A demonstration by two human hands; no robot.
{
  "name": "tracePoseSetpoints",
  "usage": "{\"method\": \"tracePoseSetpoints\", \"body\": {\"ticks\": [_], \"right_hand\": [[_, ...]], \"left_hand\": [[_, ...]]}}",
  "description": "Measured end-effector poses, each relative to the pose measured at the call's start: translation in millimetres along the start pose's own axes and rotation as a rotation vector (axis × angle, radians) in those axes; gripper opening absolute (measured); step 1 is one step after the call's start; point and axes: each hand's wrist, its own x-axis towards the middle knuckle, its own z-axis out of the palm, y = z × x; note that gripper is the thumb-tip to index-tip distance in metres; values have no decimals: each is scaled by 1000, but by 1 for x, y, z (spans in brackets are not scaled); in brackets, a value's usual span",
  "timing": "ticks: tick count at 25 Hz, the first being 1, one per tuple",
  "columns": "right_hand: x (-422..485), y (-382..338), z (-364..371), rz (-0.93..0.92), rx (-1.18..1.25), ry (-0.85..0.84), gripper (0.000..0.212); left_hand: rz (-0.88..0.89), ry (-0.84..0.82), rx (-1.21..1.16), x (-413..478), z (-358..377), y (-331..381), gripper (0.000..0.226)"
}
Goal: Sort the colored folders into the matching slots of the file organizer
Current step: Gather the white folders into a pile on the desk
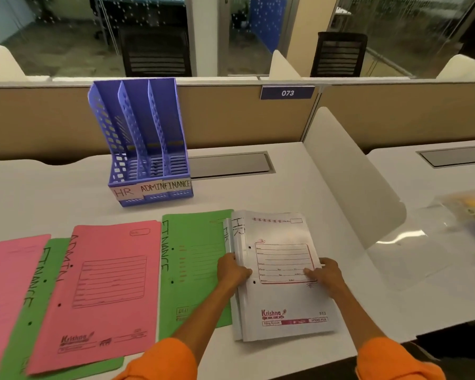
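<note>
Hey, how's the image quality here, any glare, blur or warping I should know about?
Head view: wide-angle warp bends the desk edges and tilts the organizer; glare washes the top of the white folders and the plastic sleeve at right, whose contents are blurred; the organizer labels and both hands, left hand and right hand, are sharp enough to read.

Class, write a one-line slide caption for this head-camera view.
Both hands, left hand and right hand, grip white HR folders before an empty purple file organizer.
</note>
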Motion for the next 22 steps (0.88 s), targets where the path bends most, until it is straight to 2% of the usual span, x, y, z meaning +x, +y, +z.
{"method": "tracePoseSetpoints", "body": {"ticks": [3, 5, 7, 11, 19, 22], "right_hand": [[4, 1, 1, -21, -4, -23, 45], [7, 1, -1, -45, 1, -25, 38], [8, 0, -3, -67, 14, 11, 38], [12, 0, -7, -75, 36, 47, 61], [24, 11, -29, -102, -57, 86, 66], [25, 9, -24, -69, -235, 143, 75]], "left_hand": [[-9, 45, 57, -2, 0, -1, 58], [-63, 67, 154, -4, -1, -2, 76], [-130, 47, 186, -6, 0, -2, 85], [-155, 27, 182, -8, 10, 1, 85], [-116, -14, 161, -17, 40, 9, 90], [-65, -25, 129, -17, 35, 2, 91]]}}
